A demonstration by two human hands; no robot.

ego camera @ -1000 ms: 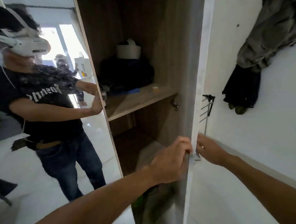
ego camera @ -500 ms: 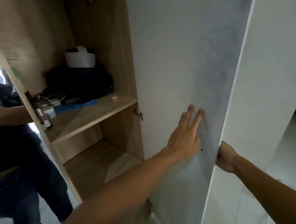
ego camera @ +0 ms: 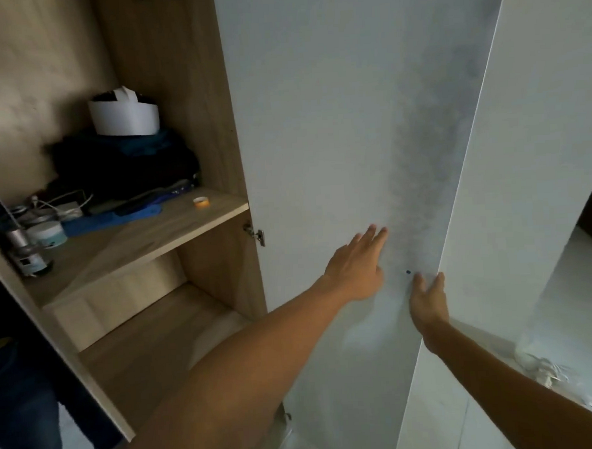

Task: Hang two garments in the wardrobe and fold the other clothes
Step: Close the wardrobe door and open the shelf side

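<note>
Within the last second, the wardrobe door swung wide, and the right hand left its edge grip. Both hands lay flat-fingered on the panel, the left hand beside the right. No garment was visible; hanging remained undone.

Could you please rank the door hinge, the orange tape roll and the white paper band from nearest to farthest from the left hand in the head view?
From the left hand:
1. Door hinge, left of it on the door's edge.
2. Orange tape roll, on the shelf.
3. White paper band, atop the dark clothes further back.
</note>
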